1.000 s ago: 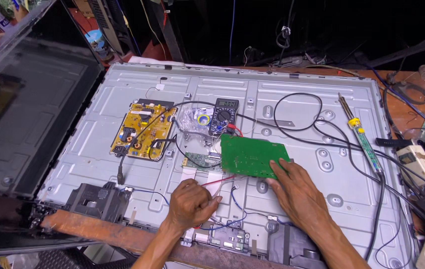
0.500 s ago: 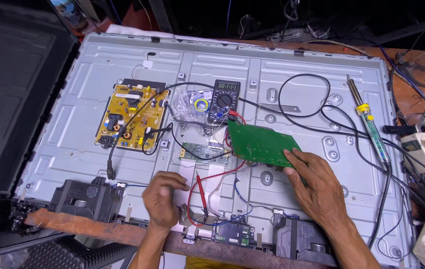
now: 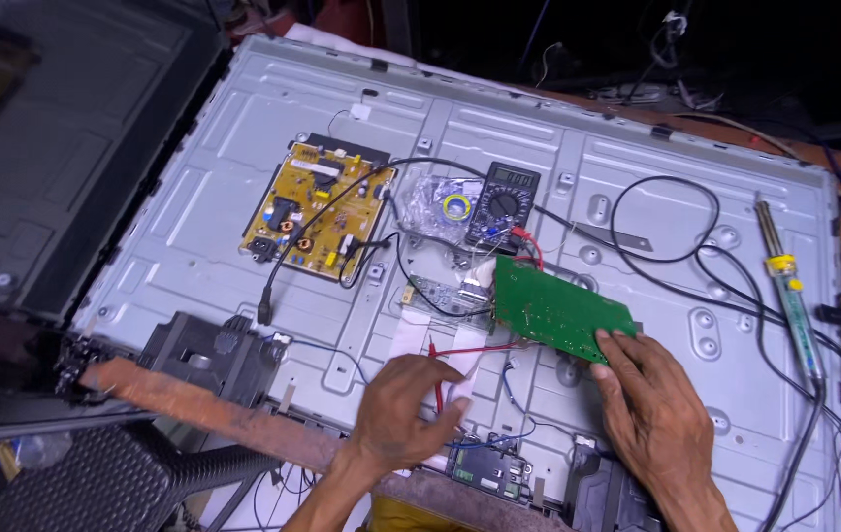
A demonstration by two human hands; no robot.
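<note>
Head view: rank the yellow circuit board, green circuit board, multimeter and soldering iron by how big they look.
1. Yellow circuit board
2. Green circuit board, slightly smaller and partly under the right hand
3. Soldering iron, long but thin
4. Multimeter

A single head-worn camera is looking steeply down from the near edge of a grey metal television back panel (image 3: 243, 197), facing away from the wearer. It is sitting close enough that both forearms are entering from the bottom edge, while the panel is running slightly tilted across nearly the whole frame.
</note>
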